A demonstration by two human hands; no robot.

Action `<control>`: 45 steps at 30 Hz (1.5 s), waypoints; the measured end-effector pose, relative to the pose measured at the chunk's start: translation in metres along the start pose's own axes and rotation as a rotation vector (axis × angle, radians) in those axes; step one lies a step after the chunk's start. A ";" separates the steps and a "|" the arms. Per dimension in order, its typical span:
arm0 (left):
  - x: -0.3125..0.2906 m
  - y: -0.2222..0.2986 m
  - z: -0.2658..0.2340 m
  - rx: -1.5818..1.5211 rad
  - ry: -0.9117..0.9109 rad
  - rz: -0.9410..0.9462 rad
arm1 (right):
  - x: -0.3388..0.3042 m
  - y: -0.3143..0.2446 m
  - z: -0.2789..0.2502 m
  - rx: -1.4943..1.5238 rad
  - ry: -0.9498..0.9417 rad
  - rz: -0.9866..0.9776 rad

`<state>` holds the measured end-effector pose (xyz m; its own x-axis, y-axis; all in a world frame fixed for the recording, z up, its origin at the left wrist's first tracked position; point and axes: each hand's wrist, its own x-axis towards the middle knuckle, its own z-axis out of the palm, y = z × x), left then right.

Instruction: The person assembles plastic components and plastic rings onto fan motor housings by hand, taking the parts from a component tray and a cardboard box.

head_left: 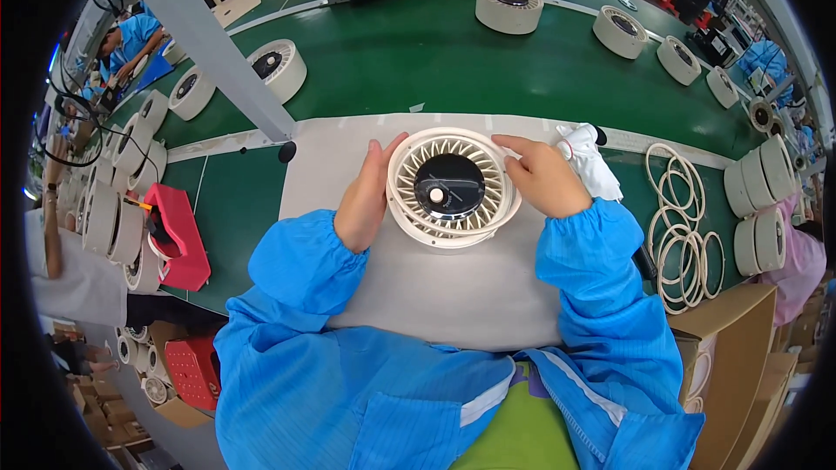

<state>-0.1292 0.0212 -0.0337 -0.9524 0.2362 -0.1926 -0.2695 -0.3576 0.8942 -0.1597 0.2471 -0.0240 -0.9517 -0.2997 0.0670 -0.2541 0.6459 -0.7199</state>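
Observation:
A round cream fan unit (486, 181) with a slatted radial grille, a black glossy centre and a small white knob stands before me on a pale grey mat (366, 296). Around its rim lies a thin cream ring (514, 209), sitting off-centre toward the lower right. My left hand (366, 196) is against the unit's left side, its fingers partly hidden behind the rim. With thumb and forefinger, my right hand (544, 176) pinches the ring at the upper right edge. The unit's underside is hidden.
Looped cream rings (684, 226) and a crumpled white cloth (590, 161) lie at the right. Similar fan units (508, 9) line the green conveyor (374, 70); others are stacked both sides. A grey post (213, 43), red holder (183, 244) and cardboard box (731, 357) stand around. Co-workers sit beyond.

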 end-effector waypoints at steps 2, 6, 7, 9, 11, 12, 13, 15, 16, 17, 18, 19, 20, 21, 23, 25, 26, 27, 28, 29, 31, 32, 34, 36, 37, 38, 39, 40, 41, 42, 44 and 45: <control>0.007 0.001 -0.010 0.111 -0.012 0.033 | 0.000 -0.003 -0.001 -0.130 -0.013 -0.039; 0.015 0.013 -0.013 0.655 -0.010 0.101 | -0.004 -0.020 0.005 -0.541 -0.086 0.014; 0.012 0.021 -0.008 0.973 0.007 0.088 | -0.004 -0.025 0.005 -0.544 -0.090 0.015; 0.010 0.032 0.005 1.289 0.022 0.073 | -0.003 -0.037 0.007 -0.650 -0.061 0.036; 0.013 0.036 0.032 1.616 0.006 -0.084 | -0.001 -0.038 0.021 -0.704 -0.045 0.050; 0.015 0.036 0.041 1.780 -0.006 -0.159 | 0.000 -0.027 0.036 -0.638 0.102 -0.029; 0.021 0.027 0.040 1.780 -0.014 -0.151 | 0.002 -0.015 0.050 -0.570 0.248 -0.108; 0.031 -0.005 0.026 1.689 0.149 0.599 | 0.003 -0.012 0.058 -0.488 0.377 -0.205; 0.034 -0.017 0.019 1.589 0.226 0.965 | 0.004 -0.013 0.056 -0.491 0.319 -0.237; 0.037 -0.018 0.018 1.585 0.223 0.961 | 0.004 -0.013 0.052 -0.498 0.263 -0.261; 0.042 -0.016 0.015 1.591 0.146 0.963 | 0.004 -0.013 0.049 -0.503 0.207 -0.284; 0.046 -0.013 0.010 1.598 0.066 0.962 | 0.006 -0.015 0.046 -0.501 0.203 -0.277; 0.048 -0.011 0.008 1.604 -0.014 0.961 | 0.009 -0.019 0.043 -0.515 0.118 -0.226; 0.047 -0.011 0.008 1.603 -0.021 0.956 | 0.011 -0.023 0.041 -0.527 0.033 -0.174; 0.046 0.002 0.018 1.573 -0.129 0.609 | 0.013 -0.021 0.036 -0.544 -0.043 -0.117; 0.047 0.003 0.020 1.548 -0.188 0.442 | 0.013 -0.008 0.035 -0.235 0.028 -0.239; 0.047 -0.002 0.017 1.372 -0.135 0.525 | 0.012 -0.004 0.036 -0.081 0.065 -0.300; 0.044 -0.008 0.012 1.195 -0.085 0.596 | 0.012 -0.001 0.037 -0.080 0.071 -0.296; 0.041 -0.012 0.009 1.016 -0.035 0.661 | 0.014 0.000 0.039 -0.040 0.132 -0.335; 0.040 -0.013 0.008 1.015 -0.043 0.667 | 0.017 0.002 0.039 -0.005 0.197 -0.376; 0.036 -0.014 0.008 0.945 0.093 0.759 | 0.024 0.013 0.035 0.026 0.269 -0.417; 0.036 -0.014 0.009 0.903 0.156 0.808 | 0.028 0.030 0.024 -0.027 0.337 -0.349; 0.024 -0.007 0.015 0.561 0.052 0.783 | 0.036 0.071 -0.016 -0.131 0.490 -0.207; 0.000 -0.003 0.014 0.617 -0.071 0.857 | 0.027 0.116 -0.065 -0.239 0.651 -0.045; -0.016 -0.006 0.009 1.018 -0.085 0.982 | 0.015 0.131 -0.085 -0.284 0.722 0.037; -0.023 -0.017 0.005 1.012 -0.106 0.990 | -0.001 0.146 -0.107 -0.397 0.707 0.379; -0.031 -0.031 0.000 1.407 -0.179 1.164 | -0.016 0.153 -0.122 -0.497 0.668 0.717; -0.030 -0.040 -0.005 1.809 -0.252 1.321 | -0.027 0.158 -0.126 -0.601 0.634 0.898; -0.024 -0.043 -0.011 1.805 -0.259 1.325 | -0.037 0.162 -0.125 -0.702 0.594 1.079; -0.010 -0.040 -0.014 1.818 -0.242 1.234 | -0.043 0.166 -0.127 -0.699 0.605 1.087; 0.016 -0.033 -0.021 1.856 -0.189 1.025 | -0.047 0.171 -0.119 -0.733 0.576 0.992; 0.035 -0.029 -0.025 1.883 -0.098 1.066 | -0.047 0.174 -0.114 -0.747 0.557 0.940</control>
<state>-0.1586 0.0171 -0.0769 -0.5820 0.6597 0.4755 0.6945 0.7074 -0.1313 -0.1784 0.4537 -0.0738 -0.7138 0.6826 0.1567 0.6746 0.7302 -0.1083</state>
